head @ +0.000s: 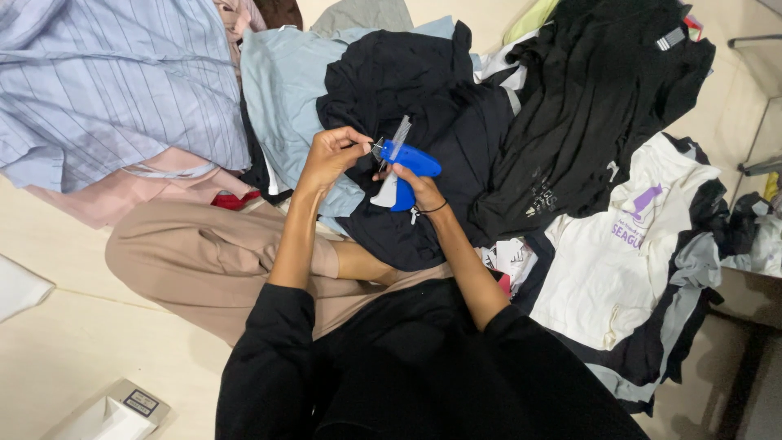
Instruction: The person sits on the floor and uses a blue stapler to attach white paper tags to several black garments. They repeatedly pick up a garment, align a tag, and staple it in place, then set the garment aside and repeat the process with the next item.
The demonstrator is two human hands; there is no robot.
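Observation:
My right hand (421, 189) grips a blue tagging gun (405, 168) with a white trigger, its needle end pointing left. My left hand (332, 155) pinches at the needle tip of the gun, fingers closed on something small that I cannot make out. Both hands hover over a black garment (423, 106) spread on the floor in front of my lap. A thin black band circles my right wrist.
Clothes cover the floor: a striped light-blue shirt (106, 81) at far left, a pale blue shirt (285, 90), a pink garment (130, 191), black shirts (603, 90) at upper right, a white printed T-shirt (619, 244) at right. A small white box (110, 415) lies lower left.

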